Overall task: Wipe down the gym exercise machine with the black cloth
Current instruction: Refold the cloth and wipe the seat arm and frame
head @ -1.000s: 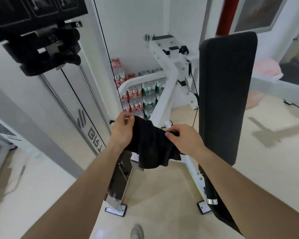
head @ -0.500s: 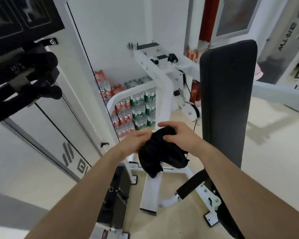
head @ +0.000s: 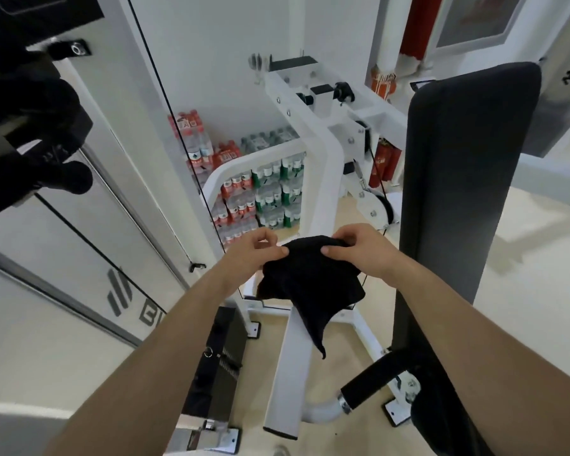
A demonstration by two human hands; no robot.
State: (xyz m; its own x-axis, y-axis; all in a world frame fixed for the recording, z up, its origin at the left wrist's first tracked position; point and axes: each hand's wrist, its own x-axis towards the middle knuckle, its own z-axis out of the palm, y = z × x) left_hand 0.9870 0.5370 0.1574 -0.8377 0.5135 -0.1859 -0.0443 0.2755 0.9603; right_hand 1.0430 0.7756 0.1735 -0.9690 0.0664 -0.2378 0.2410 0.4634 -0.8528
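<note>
We stand on a pale floor in a white-walled gym, with shrink-wrapped water bottles stacked beyond our hands, behind the machine's white frame. We hold the black cloth in the air between both hands. The left hand pinches its upper edge and the right hand grips the same edge just beside it, while the rest hangs below. We judge this to be bunching the cloth into a pad before wiping. The tall black back pad stands just right of the right hand, clear of the cloth; the frame lies ahead and below.
</note>
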